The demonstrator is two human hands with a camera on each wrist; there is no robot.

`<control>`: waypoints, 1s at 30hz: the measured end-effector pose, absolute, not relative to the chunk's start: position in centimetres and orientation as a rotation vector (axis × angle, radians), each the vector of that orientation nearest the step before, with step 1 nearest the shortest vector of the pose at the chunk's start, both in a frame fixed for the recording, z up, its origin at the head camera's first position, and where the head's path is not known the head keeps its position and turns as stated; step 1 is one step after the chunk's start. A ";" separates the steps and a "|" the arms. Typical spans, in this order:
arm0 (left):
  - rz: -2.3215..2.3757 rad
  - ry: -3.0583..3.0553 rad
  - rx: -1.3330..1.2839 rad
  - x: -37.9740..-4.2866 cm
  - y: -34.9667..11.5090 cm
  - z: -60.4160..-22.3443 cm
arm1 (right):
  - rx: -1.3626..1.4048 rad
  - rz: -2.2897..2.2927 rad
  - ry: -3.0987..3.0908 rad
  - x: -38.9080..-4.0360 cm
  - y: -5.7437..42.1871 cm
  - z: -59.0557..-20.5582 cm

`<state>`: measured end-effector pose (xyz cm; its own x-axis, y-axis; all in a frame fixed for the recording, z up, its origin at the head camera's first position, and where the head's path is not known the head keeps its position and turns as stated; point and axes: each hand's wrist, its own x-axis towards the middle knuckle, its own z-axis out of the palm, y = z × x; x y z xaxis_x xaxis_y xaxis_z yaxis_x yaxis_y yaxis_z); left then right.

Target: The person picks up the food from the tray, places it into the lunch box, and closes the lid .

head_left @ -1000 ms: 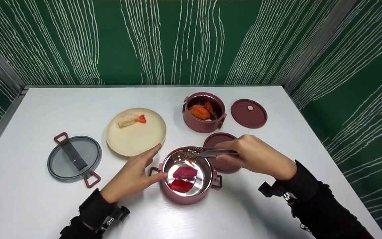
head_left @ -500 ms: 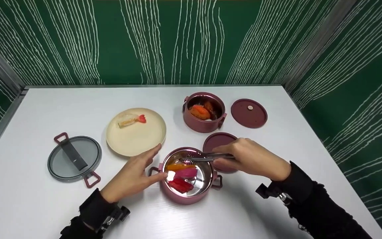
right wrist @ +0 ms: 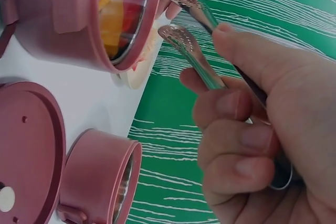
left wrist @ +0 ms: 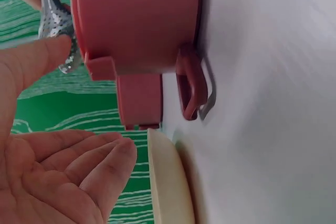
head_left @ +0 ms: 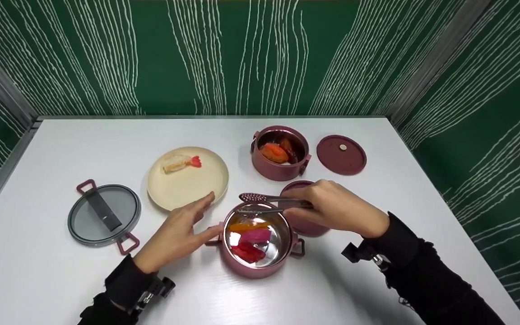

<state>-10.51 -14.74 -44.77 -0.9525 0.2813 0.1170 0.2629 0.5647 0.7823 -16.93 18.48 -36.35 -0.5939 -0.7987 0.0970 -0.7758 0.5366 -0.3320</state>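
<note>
Steel tongs [head_left: 260, 197] with perforated tips are gripped in my right hand [head_left: 332, 207]. Their arms are spread, with nothing between the tips, above the far rim of a pink pot [head_left: 253, 271]. Inside that pot lie an orange-yellow piece [head_left: 242, 226], a magenta piece [head_left: 256, 235] and a red piece [head_left: 247, 253] of what looks like food. My left hand [head_left: 176, 237] is at the pot's left side, fingers extended, thumb tip right by the rim. In the left wrist view the pot's handle [left wrist: 191, 85] shows below that hand.
A cream plate [head_left: 188, 189] bears a shrimp-like piece with a red tail. Behind stands a second pot [head_left: 278, 172] with orange and brown food. One maroon lid [head_left: 341, 155] lies at its right, another [head_left: 309, 229] under my right hand. A grey lid [head_left: 127, 203] lies at left.
The orange-yellow piece has come to lie in the near pot beside the magenta one. The tongs have risen toward the far rim and their tips have spread. The left hand stays almost in place.
</note>
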 end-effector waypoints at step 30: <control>1.283 3.071 -0.090 -12.9 -20.7 -44.9 | -1.353 -0.211 2.803 -25.8 5.0 -38.6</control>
